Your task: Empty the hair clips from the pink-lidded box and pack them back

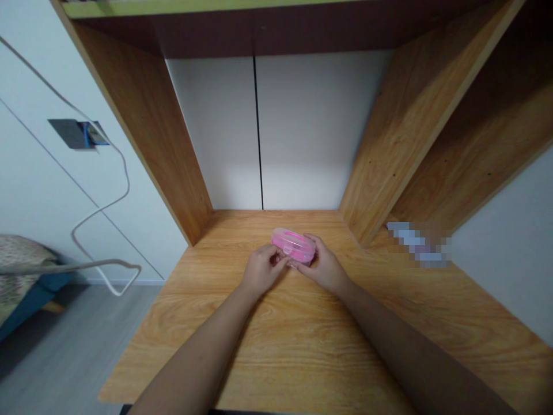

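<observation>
A small oval pink translucent plastic case (pixel 292 244) is held just above the wooden desk (pixel 276 346), near its middle. My right hand (pixel 323 266) cups the case from the right, fingers curled around its far end. My left hand (pixel 262 268) pinches the case's near left edge with thumb and fingertips. Both forearms reach in from the bottom of the view. What the case contains cannot be made out.
Wooden side panels (pixel 151 127) and a white back wall (pixel 302 132) enclose the desk alcove. A side shelf on the right holds a blurred object (pixel 420 244). On the left, a wall socket (pixel 78 134) with a white cable (pixel 99 213), and a bed corner (pixel 21 271).
</observation>
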### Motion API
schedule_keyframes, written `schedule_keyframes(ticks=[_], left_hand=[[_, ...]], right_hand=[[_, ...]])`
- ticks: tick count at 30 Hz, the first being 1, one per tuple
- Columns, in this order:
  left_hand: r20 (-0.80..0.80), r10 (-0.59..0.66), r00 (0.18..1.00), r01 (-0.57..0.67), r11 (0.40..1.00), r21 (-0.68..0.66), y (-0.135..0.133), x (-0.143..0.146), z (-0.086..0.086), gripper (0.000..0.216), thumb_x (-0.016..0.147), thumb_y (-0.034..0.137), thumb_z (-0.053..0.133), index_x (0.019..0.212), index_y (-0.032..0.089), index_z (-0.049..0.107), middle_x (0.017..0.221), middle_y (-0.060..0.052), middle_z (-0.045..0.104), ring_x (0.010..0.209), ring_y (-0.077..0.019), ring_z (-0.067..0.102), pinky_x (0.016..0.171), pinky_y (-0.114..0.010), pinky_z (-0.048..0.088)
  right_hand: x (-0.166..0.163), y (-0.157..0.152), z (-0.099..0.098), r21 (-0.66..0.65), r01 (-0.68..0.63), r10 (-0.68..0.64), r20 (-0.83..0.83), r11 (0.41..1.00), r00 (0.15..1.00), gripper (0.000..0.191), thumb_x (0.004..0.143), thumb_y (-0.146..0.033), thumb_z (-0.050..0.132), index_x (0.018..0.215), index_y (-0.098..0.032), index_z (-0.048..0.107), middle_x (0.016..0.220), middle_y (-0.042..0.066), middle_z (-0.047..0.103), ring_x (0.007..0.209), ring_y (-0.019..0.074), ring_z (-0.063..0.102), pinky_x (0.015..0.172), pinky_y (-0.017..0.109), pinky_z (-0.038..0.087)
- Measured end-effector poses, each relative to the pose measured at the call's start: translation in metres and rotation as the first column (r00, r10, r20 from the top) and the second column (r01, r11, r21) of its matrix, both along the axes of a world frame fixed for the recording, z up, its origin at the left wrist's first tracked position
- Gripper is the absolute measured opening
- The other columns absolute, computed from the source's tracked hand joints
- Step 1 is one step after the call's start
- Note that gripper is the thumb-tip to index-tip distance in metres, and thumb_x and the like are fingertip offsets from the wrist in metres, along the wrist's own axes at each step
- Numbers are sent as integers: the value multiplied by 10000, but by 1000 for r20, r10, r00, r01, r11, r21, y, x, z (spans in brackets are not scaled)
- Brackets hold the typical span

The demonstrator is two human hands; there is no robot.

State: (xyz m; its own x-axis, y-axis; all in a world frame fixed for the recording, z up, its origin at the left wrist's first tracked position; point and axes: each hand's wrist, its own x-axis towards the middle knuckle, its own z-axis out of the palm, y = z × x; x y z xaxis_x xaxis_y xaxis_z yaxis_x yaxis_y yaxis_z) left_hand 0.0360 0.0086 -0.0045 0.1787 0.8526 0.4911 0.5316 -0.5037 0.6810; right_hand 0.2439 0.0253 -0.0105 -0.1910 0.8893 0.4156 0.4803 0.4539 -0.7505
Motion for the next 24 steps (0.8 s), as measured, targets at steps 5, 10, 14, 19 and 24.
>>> schedule_keyframes(ticks=[5,10,14,19,24], left_hand=[[3,73,997,-72,979,191,0,-3,4,186,934,351,631,872,185,689,802,-41,680,773,-172,612,754,-303,482],[-49,91,995,-70,940,334,-4,-4,10,253,964,302,581,1181,216,679,1222,-105,652,1128,-222,607,992,-393,488],[-177,160,971,-97,942,322,-10,-2,16,370,968,338,566,1325,248,609,1438,-106,552,1322,-264,513,1109,-464,402],[-258,167,951,-110,969,220,-10,-3,15,551,968,440,547,1469,227,461,1511,-131,496,1406,-288,447,1146,-493,350],[-267,164,950,-130,981,141,-4,-4,8,743,884,589,621,1474,184,419,1475,-160,535,1393,-319,468,1141,-523,351]], right_hand=[[1,2,-6,-36,-40,37,-81,999,996,851,705,-399,842,1422,-228,418,1309,129,654,1124,252,672,977,396,547],[-1,0,-9,-62,-108,96,-170,992,981,983,667,-305,873,1501,-250,356,1311,122,664,1159,272,666,1004,416,543],[-7,-6,-3,-54,-238,217,-258,970,942,1229,708,-289,859,1602,-252,16,1277,119,686,1151,260,673,1048,457,513],[-5,-7,0,-22,-290,274,-266,957,924,1179,794,-310,801,1605,-297,-54,1305,108,659,1179,242,657,1057,453,507],[-1,0,-5,-13,-230,225,-168,973,960,911,787,-356,803,1561,-301,325,1421,101,589,1286,266,589,1110,447,468]])
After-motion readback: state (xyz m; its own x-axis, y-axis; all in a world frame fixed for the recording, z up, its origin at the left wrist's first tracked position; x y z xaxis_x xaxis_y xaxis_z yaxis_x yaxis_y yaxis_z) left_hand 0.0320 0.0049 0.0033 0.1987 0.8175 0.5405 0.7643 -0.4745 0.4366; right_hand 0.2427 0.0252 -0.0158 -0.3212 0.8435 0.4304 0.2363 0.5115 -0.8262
